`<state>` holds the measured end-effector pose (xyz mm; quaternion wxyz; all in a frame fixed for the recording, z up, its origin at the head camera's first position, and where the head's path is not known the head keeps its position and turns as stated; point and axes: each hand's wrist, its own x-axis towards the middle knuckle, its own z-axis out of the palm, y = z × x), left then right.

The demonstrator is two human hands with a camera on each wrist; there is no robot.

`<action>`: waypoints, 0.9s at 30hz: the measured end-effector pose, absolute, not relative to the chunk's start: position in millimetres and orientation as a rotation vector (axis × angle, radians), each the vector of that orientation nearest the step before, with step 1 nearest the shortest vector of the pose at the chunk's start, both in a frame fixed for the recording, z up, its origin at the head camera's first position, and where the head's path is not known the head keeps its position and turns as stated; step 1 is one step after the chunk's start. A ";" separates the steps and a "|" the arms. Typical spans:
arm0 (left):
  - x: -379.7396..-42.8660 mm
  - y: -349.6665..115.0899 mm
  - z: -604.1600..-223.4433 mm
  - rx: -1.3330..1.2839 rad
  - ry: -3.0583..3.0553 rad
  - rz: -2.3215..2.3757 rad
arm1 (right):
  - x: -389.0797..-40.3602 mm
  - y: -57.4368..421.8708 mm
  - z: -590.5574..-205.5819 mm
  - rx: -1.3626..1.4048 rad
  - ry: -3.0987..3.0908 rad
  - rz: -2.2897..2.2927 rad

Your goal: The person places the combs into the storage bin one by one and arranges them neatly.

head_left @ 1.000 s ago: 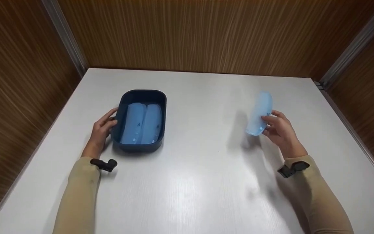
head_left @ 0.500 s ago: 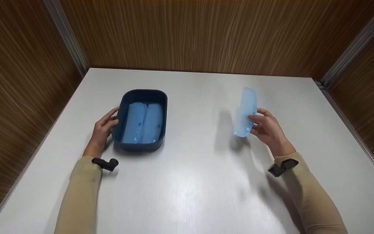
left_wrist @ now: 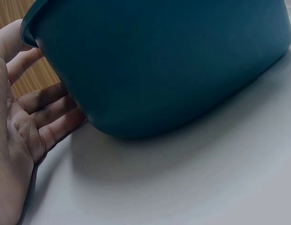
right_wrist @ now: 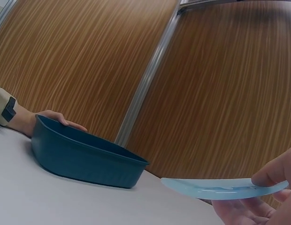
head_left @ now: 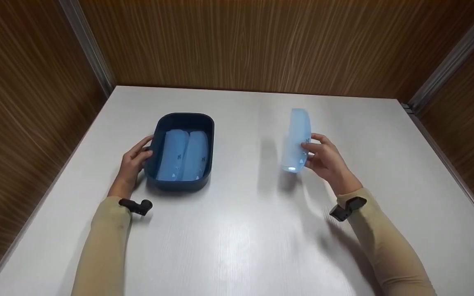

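My right hand [head_left: 327,159] holds a light-blue translucent curved plastic piece [head_left: 298,137] above the table, thumb on one face and fingers behind. In the right wrist view the piece [right_wrist: 216,187] appears thin and edge-on, with a clear rim. On the left stands a dark blue bin [head_left: 179,186]. Two similar light-blue pieces lie side by side in it, a left one [head_left: 173,154] and a right one [head_left: 196,156]. My left hand [head_left: 132,164] touches the bin's left side with extended fingers. The left wrist view shows its fingers [left_wrist: 56,110] against the bin's outer wall [left_wrist: 159,70].
The white table [head_left: 237,230] carries the bin at left. Brown wood-grain panels [head_left: 253,45] stand behind and on both sides, joined by metal corner posts [head_left: 91,49]. Each sleeve bears a black wrist camera, such as the left one [head_left: 136,206].
My right hand has moved left with the curved plastic piece, towards the bin, and the piece has turned more upright in view. The left hand stays at the bin's side.
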<state>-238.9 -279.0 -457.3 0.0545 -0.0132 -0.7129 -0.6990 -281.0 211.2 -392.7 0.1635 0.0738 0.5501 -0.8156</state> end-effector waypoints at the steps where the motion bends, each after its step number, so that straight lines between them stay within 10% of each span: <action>1: -237.7 -277.9 -455.2 -0.043 -2.171 -2.119 | -281.0 208.3 -392.4 0.200 1.564 -2.324; 27: -236.6 -277.6 -454.1 -0.054 -2.151 -2.129 | -281.6 140.2 -394.6 0.121 1.436 -2.275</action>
